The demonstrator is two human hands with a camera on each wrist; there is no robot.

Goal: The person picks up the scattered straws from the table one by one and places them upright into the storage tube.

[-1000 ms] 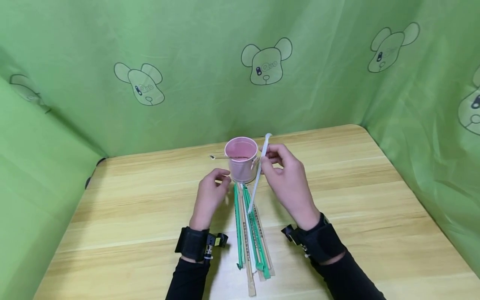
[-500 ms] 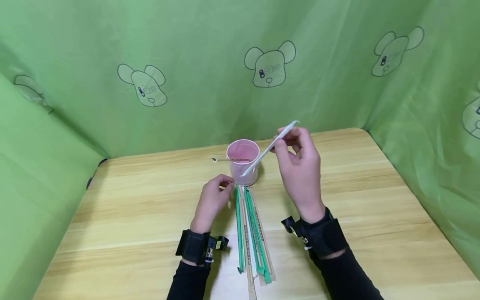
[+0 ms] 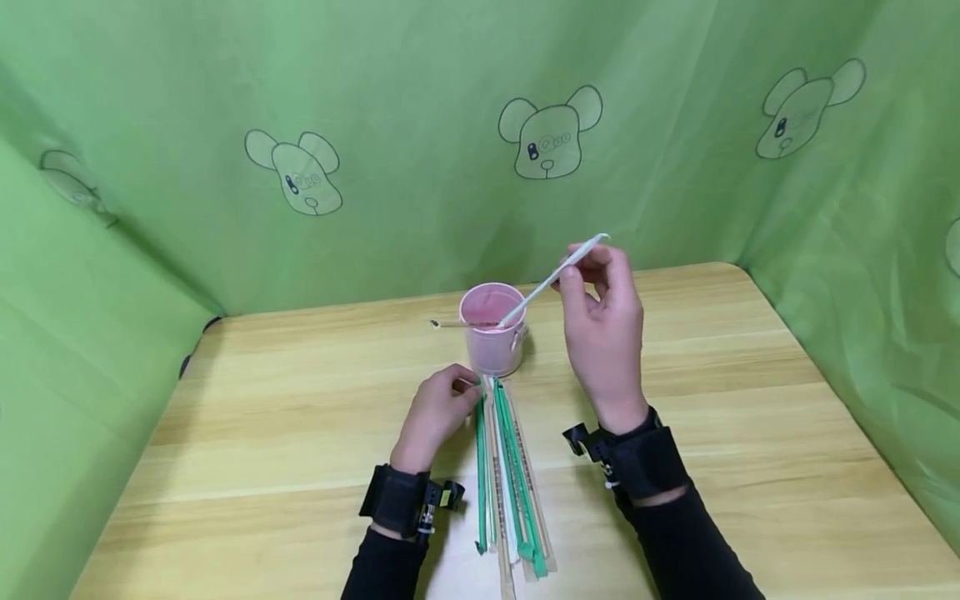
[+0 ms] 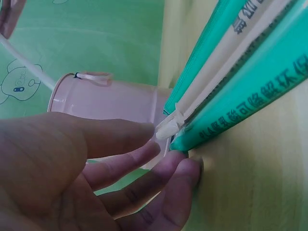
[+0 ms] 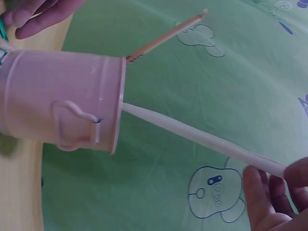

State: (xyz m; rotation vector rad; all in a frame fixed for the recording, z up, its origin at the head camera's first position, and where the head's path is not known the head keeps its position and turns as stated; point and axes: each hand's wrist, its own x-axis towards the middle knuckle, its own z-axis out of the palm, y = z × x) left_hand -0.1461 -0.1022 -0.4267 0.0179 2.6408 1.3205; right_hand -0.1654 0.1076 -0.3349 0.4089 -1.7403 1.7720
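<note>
My right hand (image 3: 606,337) pinches a white paper-wrapped straw (image 5: 192,134) near its upper end. The straw slants down to the left, its lower end inside the mouth of a small pink bucket (image 3: 495,350). A brown wrapped straw (image 5: 166,37) leans in the bucket, sticking out over the left rim. My left hand (image 3: 437,412) is at the bucket-side ends of several wrapped straws on the table, green (image 4: 245,96), brown and white. Its thumb and fingers are bent loosely and apart, with fingertips at the ends of the straws.
The wooden table (image 3: 720,400) extends to both sides. Green cloth (image 3: 405,167) with bear-head drawings hangs behind the bucket and along the left and right sides. Each wrist wears a black strap with a small camera.
My right hand has lifted the white straw up and right from over the loose straws, and its lower end has gone into the bucket's mouth. My left hand has shifted slightly toward the straws.
</note>
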